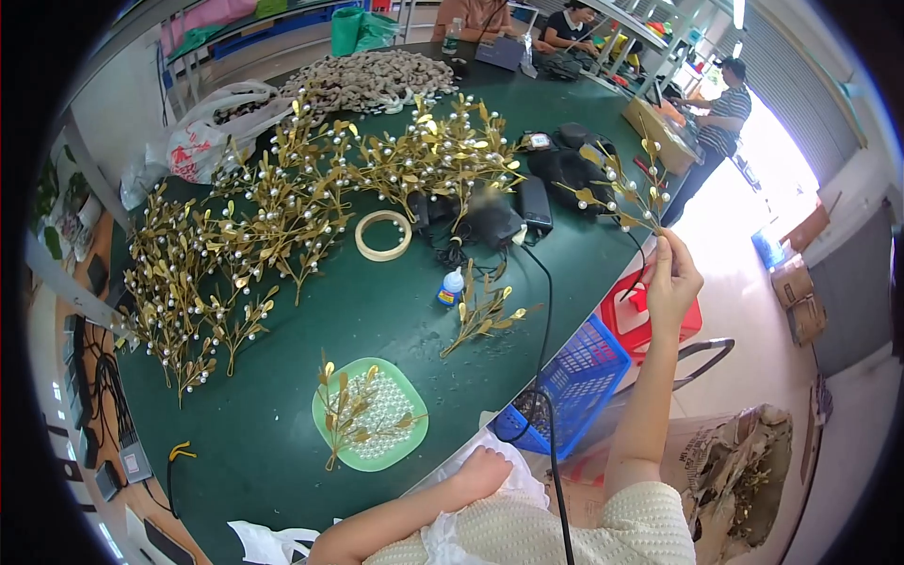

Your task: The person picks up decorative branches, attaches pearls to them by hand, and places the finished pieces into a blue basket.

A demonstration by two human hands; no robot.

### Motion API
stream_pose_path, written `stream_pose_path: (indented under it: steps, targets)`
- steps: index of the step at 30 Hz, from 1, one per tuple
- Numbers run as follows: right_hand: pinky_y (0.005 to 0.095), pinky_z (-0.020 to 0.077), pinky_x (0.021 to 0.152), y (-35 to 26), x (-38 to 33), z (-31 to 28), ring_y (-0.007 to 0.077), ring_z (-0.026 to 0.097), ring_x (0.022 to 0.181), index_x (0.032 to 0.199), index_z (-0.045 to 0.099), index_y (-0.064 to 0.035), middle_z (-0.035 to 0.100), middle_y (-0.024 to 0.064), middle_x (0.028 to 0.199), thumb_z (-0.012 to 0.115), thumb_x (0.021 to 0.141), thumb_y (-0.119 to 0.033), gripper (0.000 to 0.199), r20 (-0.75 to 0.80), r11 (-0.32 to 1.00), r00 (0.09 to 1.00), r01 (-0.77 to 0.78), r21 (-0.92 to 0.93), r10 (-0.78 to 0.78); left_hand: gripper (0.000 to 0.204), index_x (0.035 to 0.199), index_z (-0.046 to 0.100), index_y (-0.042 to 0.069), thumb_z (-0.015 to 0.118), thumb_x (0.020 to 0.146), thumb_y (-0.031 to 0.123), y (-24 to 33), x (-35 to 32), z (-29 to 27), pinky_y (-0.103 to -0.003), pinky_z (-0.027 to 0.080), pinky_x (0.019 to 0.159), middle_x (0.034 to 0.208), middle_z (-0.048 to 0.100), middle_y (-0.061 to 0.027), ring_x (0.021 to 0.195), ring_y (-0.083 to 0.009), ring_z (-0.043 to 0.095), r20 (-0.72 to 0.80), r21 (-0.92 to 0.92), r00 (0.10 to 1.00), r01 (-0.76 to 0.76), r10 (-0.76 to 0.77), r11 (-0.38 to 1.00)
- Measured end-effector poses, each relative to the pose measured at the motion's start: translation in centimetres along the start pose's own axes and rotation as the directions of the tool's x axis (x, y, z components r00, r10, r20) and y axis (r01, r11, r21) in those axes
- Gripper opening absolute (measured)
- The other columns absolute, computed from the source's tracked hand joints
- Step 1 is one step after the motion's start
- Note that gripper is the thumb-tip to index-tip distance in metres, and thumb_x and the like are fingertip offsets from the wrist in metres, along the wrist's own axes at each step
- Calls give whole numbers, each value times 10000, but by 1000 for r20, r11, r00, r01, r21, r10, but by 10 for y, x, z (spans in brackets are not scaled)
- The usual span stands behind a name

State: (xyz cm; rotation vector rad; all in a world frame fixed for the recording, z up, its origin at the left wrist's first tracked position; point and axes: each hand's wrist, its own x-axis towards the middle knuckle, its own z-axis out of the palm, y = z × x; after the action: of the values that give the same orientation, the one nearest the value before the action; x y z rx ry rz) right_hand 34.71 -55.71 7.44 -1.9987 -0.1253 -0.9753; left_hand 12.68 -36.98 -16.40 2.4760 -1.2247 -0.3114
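My right hand (676, 278), at the right of the frame, pinches the lower end of a gold sprig (652, 205) dotted with white pearl-like beads. I hold the sprig upright, its leafy tips pointing toward the upper right of the frame. My left hand (485, 473) is at the lower centre with its back turned up, next to some white material (520, 478); it curls inward, and I cannot tell whether it closes on anything.

Nearer the bottom left, a pale green dish (375, 463) full of loose white beads (381, 400) sits on the dark green worktop (273, 471), and a leafy sprig (344, 412) lies across it. Another small sprig (482, 318) rests on the worktop near the middle of the frame, just beside a little blue bottle (448, 289) with a pale cap. Above and left of that bottle lies a ring of tape (363, 247) (cream-coloured, flat on its side). Beaded gold sprigs spread in a large heap (273, 188) from the left of the frame to its upper centre, and behind them is a pile of greyish pieces (377, 80).

At the right, below the edge of the worktop, a blue basket (591, 363) is near a red plastic object (659, 325). A person in a striped top (727, 113) stands at the upper right.
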Motion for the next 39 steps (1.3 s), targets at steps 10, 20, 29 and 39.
stream_pose_path:
  steps: [10,20,29,39]
  targets:
    - [174,335,415,31,-32,-29,34,453,469,1040,611,15,569,20,660,535,894,-66,183,-107,993,988,114,15,-112,123,792,601,77,530,775,177,4,1,-18,-391,470,636,749,601,-86,750,-262,613,55,-98,998,-1,7,995]
    - [166,312,429,28,-56,-42,28,418,469,1061,601,10,572,28,677,528,906,-90,198,-78,995,994,84,56,-79,265,780,608,31,552,833,285,23,-53,-196,-373,470,657,747,601,-113,742,-280,602,190,-159,979,-39,69,986]
    - [183,282,365,107,-127,-54,41,361,404,984,574,-9,442,-15,567,459,947,-209,233,-337,910,852,-323,261,400,61,857,453,177,488,836,223,83,-117,-268,-286,337,619,762,395,37,717,-109,394,-957,172,-289,-660,-36,731]
    - [207,318,390,288,-340,-43,61,404,411,810,584,-104,504,-42,562,457,926,-276,244,-38,-89,-132,-831,549,991,86,811,510,156,586,784,128,84,-115,-250,-275,428,576,759,449,62,681,-88,474,-923,203,-365,-728,-120,655]
